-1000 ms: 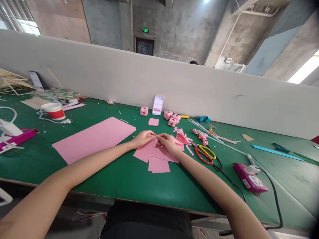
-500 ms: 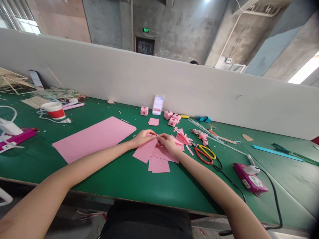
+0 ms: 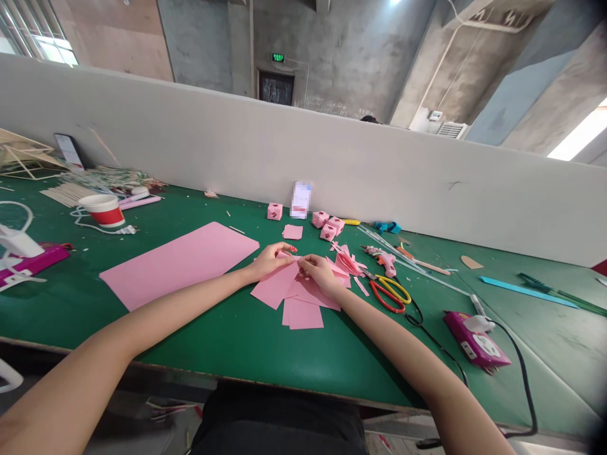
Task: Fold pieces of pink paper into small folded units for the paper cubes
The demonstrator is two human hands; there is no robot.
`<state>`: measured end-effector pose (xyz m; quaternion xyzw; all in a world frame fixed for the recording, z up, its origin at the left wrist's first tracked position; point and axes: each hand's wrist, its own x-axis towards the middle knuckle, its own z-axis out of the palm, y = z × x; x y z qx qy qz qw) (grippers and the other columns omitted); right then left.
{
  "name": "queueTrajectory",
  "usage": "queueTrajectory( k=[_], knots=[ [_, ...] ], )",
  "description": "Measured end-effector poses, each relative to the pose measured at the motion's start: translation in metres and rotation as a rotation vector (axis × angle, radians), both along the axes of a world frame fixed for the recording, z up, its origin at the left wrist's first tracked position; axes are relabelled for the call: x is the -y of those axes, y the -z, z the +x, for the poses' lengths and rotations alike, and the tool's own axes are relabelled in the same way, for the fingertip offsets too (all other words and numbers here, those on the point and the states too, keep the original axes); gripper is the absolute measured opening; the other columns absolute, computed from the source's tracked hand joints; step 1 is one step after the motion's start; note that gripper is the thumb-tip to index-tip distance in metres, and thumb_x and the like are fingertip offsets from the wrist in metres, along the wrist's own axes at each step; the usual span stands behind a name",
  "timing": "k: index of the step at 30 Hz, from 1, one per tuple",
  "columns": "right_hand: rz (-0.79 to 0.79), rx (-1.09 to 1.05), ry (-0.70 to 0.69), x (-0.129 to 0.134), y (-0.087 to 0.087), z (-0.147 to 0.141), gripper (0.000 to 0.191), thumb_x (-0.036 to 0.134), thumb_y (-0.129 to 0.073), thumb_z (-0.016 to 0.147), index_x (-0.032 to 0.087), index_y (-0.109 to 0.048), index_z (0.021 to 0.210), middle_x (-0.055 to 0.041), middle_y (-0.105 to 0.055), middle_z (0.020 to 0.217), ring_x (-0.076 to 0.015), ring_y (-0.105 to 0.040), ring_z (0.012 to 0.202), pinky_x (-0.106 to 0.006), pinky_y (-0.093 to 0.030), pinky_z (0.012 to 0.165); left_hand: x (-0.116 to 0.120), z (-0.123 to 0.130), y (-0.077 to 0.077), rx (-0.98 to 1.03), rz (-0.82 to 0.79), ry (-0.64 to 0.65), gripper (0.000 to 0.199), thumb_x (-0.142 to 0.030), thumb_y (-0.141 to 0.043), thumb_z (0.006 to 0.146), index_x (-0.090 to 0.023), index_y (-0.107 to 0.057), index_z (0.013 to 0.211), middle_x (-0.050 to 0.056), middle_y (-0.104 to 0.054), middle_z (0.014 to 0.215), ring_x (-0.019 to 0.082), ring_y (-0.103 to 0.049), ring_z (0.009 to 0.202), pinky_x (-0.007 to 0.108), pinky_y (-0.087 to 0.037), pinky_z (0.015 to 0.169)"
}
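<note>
Pink paper partly under the left hand

Both bare arms reach forward and converge toward the person's midline. Left arm enters at lower left, bends at the elbow, and runs inward to the wrist. Right arm enters at lower right and slants inward, hand roughly in line with forearm.

Left hand: fingers extend inward, red nails visible; thumb lower, a gap between it and the fingers. Right hand: back upward, fingers bent, tips gathered in a pinch. Hands near each other; contact cannot be confirmed. Dark-clothed lap sits between the arms.
</note>
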<state>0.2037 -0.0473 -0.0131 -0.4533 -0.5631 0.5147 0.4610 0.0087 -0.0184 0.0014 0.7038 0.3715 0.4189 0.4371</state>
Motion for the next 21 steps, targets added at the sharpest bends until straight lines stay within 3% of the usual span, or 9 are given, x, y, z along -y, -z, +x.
queueTrajectory(
  k=[6,13,21],
  knots=[
    [0.004,-0.003,-0.022,0.0001,-0.0017,-0.0002,0.038,0.055,-0.079,0.075,0.019,-0.068,0.081,-0.0018,-0.068,0.067,-0.0152,-0.064,0.062,-0.029,-0.050,0.060,-0.0008,0.0006,0.0018,0.033,-0.035,0.014,0.045,-0.050,-0.080,0.076,-0.018,-0.069,0.106,0.011,-0.072,0.117,0.025,-0.068,0.107,0.039,-0.053,0.095],
    [-0.002,-0.013,0.005,0.0007,-0.0012,-0.0002,0.034,0.051,-0.077,0.077,0.019,-0.066,0.083,-0.0001,-0.067,0.071,-0.0133,-0.064,0.064,-0.026,-0.049,0.060,-0.0026,-0.0004,0.0047,0.065,-0.132,-0.005,0.057,-0.052,-0.080,0.076,-0.017,-0.063,0.117,0.007,-0.075,0.097,0.022,-0.071,0.085,0.035,-0.056,0.077],
    [-0.012,-0.014,0.004,0.0030,-0.0049,-0.0004,0.033,0.050,-0.079,0.076,0.019,-0.067,0.082,-0.0015,-0.067,0.070,-0.0142,-0.064,0.064,-0.026,-0.049,0.059,-0.0051,-0.0012,0.0069,0.103,-0.157,0.007,0.058,-0.051,-0.084,0.072,-0.018,-0.063,0.115,0.005,-0.073,0.097,0.021,-0.071,0.084,0.034,-0.055,0.078]
  ],
)
